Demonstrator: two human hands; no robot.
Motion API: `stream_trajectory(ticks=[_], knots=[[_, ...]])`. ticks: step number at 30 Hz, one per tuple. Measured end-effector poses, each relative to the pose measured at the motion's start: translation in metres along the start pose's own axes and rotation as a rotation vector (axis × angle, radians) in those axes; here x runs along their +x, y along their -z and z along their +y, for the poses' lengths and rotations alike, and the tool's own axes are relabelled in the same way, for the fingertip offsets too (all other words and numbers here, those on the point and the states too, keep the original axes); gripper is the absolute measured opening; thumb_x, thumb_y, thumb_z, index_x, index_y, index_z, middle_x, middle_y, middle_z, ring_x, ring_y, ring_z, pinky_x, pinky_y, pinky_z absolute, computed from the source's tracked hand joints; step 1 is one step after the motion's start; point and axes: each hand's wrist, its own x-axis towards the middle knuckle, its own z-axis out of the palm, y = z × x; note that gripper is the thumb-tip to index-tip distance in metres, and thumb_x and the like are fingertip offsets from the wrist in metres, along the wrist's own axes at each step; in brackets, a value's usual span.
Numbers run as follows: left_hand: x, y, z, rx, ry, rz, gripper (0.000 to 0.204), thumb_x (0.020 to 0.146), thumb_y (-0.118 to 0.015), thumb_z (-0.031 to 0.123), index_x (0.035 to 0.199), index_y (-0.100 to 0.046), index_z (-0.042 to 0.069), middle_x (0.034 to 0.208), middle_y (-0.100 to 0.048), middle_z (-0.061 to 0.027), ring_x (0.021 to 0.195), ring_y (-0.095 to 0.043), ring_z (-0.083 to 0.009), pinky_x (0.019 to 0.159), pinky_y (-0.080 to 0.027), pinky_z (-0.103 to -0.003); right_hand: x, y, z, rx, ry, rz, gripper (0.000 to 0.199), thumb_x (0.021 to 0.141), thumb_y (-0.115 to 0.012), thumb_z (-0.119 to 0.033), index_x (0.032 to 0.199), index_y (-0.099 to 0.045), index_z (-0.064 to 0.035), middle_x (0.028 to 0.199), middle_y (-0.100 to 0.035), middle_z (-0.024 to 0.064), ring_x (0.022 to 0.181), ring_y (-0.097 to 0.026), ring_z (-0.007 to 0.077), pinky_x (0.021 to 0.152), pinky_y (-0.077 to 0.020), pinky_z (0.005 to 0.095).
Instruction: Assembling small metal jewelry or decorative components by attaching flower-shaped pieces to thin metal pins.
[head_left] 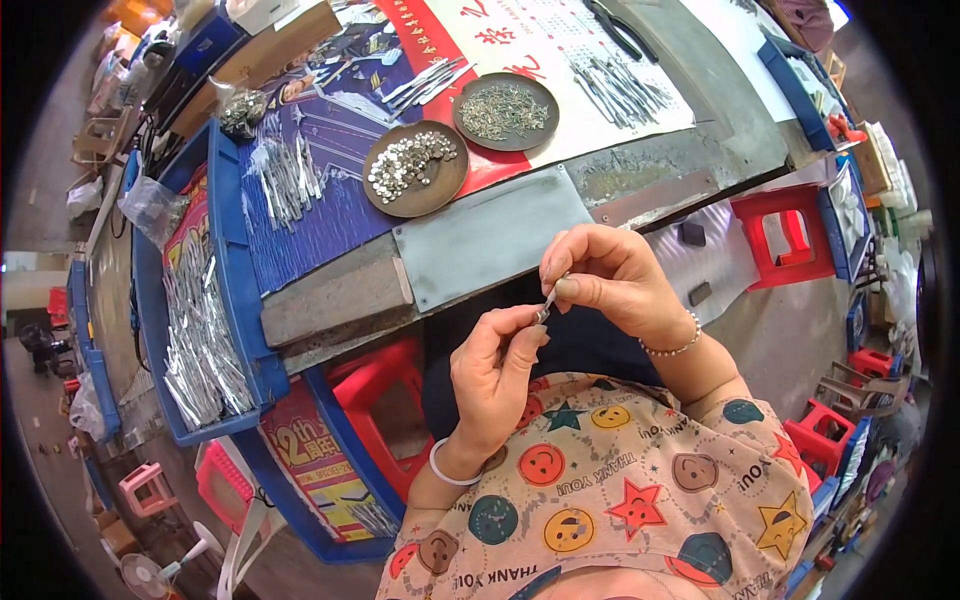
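Pinching at both ends, the person has a small metal piece (551, 298) held up in front of the body, clear of the surface (655, 165). Long axis runs on a slant: near end down-left at the left hand (492, 365), far end up-right at the right hand (612, 280). Which end is the tip, I can't tell; the fingertips hide much of it.

Left hand: thumb and index finger closed on the near end, other fingers curled in, white bangle (453, 467) at the wrist. Right hand: thumb and index finger closed on the far end, gap between them nearly nil, remaining fingers bent, beaded bracelet (672, 350) at the wrist.

Just ahead of both hands, a grey plate (490, 235) lies flat on the surface. Left of it, ahead-left of the left hand, a thick metal bar (340, 303). Beyond the plate, a brown dish (418, 206) of round silvery discs; to its right, farther ahead of the hands, a dark dish (500, 145) of tiny pins. Well left of the left hand, a blue tray (237, 230) with a heap of shiny strips (205, 350), mostly lying lengthwise.
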Motion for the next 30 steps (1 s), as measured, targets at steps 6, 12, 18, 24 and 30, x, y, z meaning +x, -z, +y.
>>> stream_trajectory(ticks=[6, 12, 18, 24, 30], knots=[[0.006, 0.003, -0.002, -0.019, 0.000, 0.013, 0.014, 0.090, -0.059, 0.003, 0.103, -0.060, -0.003, 0.085, -0.061, -0.0028, 0.071, -0.054, -0.0049, 0.061, -0.043, -0.018, 0.005, -0.002, 0.001, -0.028, 0.027, -0.011, 0.010, 0.086, -0.063, -0.002, 0.093, -0.058, 0.0008, 0.090, -0.057, 0.0080, 0.078, -0.057, 0.0119, 0.065, -0.0487, 0.0224], [0.007, 0.000, 0.017, 0.207, -0.049, 0.072, 0.010, 0.087, -0.057, -0.001, 0.097, -0.061, 0.000, 0.075, -0.061, -0.0081, 0.066, -0.058, -0.0123, 0.060, -0.047, -0.025, 0.000, -0.018, -0.024, -0.685, 0.314, -0.041, 0.005, 0.082, -0.062, 0.002, 0.084, -0.058, -0.0004, 0.081, -0.058, 0.0073, 0.072, -0.057, 0.0166, 0.064, -0.0465, 0.0280], [-0.003, -0.003, -0.002, 0.310, -0.165, 0.118, 0.008, 0.087, -0.058, 0.001, 0.094, -0.061, -0.001, 0.075, -0.063, -0.0027, 0.063, -0.053, -0.0053, 0.057, -0.043, -0.019, -0.015, -0.016, -0.012, -0.439, 0.132, -0.067, 0.004, 0.087, -0.059, 0.002, 0.091, -0.060, 0.0016, 0.082, -0.059, 0.0064, 0.076, -0.058, 0.0134, 0.067, -0.0473, 0.0258], [-0.002, -0.005, 0.008, 0.273, -0.250, 0.024, 0.011, 0.085, -0.063, -0.001, 0.095, -0.062, -0.003, 0.080, -0.065, -0.0111, 0.068, -0.061, -0.0133, 0.062, -0.048, -0.024, -0.023, -0.017, -0.035, -0.830, 0.244, -0.072, 0.016, 0.091, -0.058, -0.016, 0.088, -0.057, -0.0009, 0.080, -0.057, 0.0108, 0.071, -0.058, 0.0224, 0.064, -0.0465, 0.0291], [0.002, -0.011, 0.011, 0.374, -0.373, 0.033, 0.011, 0.084, -0.064, -0.002, 0.094, -0.061, -0.003, 0.078, -0.063, -0.0128, 0.069, -0.062, -0.0149, 0.062, -0.048, -0.026, -0.021, -0.010, -0.030, -1.102, 0.358, -0.159, 0.027, 0.093, -0.053, -0.028, 0.080, -0.054, -0.0046, 0.068, -0.053, 0.0160, 0.064, -0.055, 0.0375, 0.054, -0.0434, 0.0414]])
